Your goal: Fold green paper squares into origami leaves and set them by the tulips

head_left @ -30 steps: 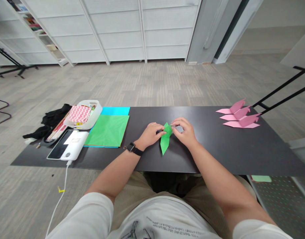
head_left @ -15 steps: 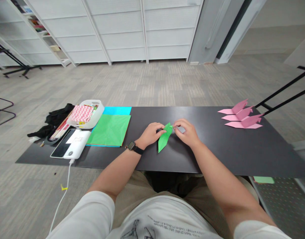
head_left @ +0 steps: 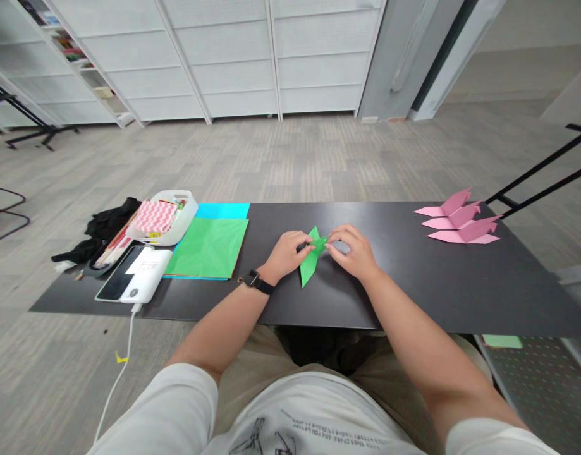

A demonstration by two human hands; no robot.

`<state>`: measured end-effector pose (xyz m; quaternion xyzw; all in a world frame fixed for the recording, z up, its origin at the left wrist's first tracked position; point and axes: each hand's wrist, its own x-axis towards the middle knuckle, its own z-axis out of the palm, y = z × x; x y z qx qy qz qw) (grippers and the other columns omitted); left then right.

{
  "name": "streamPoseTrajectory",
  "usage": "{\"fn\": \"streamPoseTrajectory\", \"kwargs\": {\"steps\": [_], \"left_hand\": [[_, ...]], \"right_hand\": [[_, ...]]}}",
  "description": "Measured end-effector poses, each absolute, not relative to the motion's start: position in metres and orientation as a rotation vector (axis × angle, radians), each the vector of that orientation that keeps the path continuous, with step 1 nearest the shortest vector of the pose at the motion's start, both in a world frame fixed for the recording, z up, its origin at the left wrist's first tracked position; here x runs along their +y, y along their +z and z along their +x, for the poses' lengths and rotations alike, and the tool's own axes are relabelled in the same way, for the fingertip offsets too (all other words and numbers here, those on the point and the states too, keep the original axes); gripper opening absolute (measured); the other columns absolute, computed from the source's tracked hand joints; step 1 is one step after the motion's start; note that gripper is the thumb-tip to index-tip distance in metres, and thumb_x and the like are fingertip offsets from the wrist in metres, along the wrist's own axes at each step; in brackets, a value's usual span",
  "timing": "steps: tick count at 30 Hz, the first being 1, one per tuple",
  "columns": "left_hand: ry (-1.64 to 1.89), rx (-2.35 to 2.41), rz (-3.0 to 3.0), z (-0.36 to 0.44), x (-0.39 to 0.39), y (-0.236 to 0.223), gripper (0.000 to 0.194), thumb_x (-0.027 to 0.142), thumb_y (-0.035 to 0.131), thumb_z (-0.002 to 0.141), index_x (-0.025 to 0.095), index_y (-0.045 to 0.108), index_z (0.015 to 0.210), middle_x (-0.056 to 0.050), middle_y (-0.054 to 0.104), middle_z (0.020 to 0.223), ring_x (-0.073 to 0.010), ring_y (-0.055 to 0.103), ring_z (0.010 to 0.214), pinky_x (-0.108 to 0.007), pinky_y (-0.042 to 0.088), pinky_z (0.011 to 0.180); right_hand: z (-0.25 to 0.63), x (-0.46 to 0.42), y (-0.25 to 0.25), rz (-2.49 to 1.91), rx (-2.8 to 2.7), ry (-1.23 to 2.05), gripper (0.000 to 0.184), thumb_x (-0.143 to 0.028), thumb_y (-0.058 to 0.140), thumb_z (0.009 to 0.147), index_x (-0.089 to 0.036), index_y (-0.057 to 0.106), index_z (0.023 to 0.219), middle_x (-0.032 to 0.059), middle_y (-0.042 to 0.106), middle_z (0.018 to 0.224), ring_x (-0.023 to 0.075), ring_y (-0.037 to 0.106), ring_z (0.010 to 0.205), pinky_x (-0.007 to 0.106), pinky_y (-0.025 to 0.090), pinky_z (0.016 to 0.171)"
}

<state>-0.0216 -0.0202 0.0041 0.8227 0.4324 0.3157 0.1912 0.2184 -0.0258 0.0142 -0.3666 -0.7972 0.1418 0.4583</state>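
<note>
A green folded-paper crane (head_left: 310, 265) is held just above the dark table (head_left: 281, 303), its two pointed wings spread toward and away from me. My left hand (head_left: 288, 254) pinches its left side between thumb and fingers. On the other side, my right hand (head_left: 354, 251) has thumb and fingertips closed on the crane's narrow right end. The fingers partly cover both ends of the paper. Three pink paper cranes (head_left: 463, 221) stand in a row at the far right of the table.
Left of my hands lie green paper sheets (head_left: 209, 246) over blue sheets (head_left: 226, 210). Beside them are a white basket (head_left: 189, 205) with a pink-and-white patterned packet, a phone (head_left: 119, 278) against a white power bank (head_left: 148, 272) with a cable, and black cloth (head_left: 112, 218).
The green crane's far wing has opened out away from me, so both wings now show spread. My right fingers have shifted slightly left along its end. My left hand stays nearly still.
</note>
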Motion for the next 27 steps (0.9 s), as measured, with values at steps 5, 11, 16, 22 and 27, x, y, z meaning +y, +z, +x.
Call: {"fn": "streamPoseTrajectory", "kwargs": {"steps": [5,11,16,22,27], "left_hand": [[0.895,1.227,2.386,-0.023,-0.02,0.005,0.013,0.034,0.065,0.103,0.023,0.072,0.1,-0.005,0.076,0.101,-0.0234,0.068,0.099,-0.042,0.05,0.1],[0.866,1.258,2.465,-0.023,-0.021,0.006,0.015,0.034,0.063,0.105,0.024,0.074,0.102,-0.004,0.078,0.104,-0.0231,0.067,0.1,-0.044,0.047,0.105],[0.881,1.259,2.475,-0.023,-0.02,0.005,0.012,0.032,0.065,0.104,0.024,0.075,0.102,-0.004,0.078,0.104,-0.0229,0.068,0.099,-0.044,0.047,0.106],[0.881,1.236,2.44,-0.023,-0.019,0.004,0.012,0.032,0.065,0.103,0.024,0.074,0.102,-0.004,0.078,0.102,-0.0235,0.068,0.098,-0.042,0.049,0.099],[0.916,1.213,2.39,-0.022,-0.019,0.002,0.011,0.033,0.067,0.103,0.024,0.074,0.103,-0.004,0.077,0.103,-0.0228,0.069,0.1,-0.041,0.05,0.099]], "right_hand": [[0.218,-0.024,0.011,-0.961,-1.92,0.41,0.007,-0.033,0.068,0.096,-0.027,0.069,0.092,0.0062,0.069,0.101,0.023,0.068,0.093,0.039,0.058,0.082],[0.217,-0.021,0.009,-0.986,-1.917,0.439,0.008,-0.032,0.07,0.094,-0.026,0.069,0.089,0.0056,0.07,0.098,0.0215,0.066,0.088,0.037,0.057,0.077],[0.217,-0.017,0.003,-1.013,-1.864,0.511,0.011,-0.036,0.072,0.092,-0.026,0.068,0.092,0.0058,0.07,0.097,0.0223,0.067,0.091,0.036,0.058,0.073],[0.216,-0.015,-0.001,-0.995,-1.811,0.673,0.017,-0.042,0.073,0.094,-0.027,0.073,0.102,0.0068,0.069,0.106,0.0221,0.068,0.097,0.035,0.061,0.075],[0.214,-0.015,0.0,-0.941,-1.776,0.703,0.016,-0.043,0.074,0.094,-0.026,0.075,0.093,0.0071,0.069,0.104,0.0225,0.068,0.098,0.036,0.061,0.077]]}}
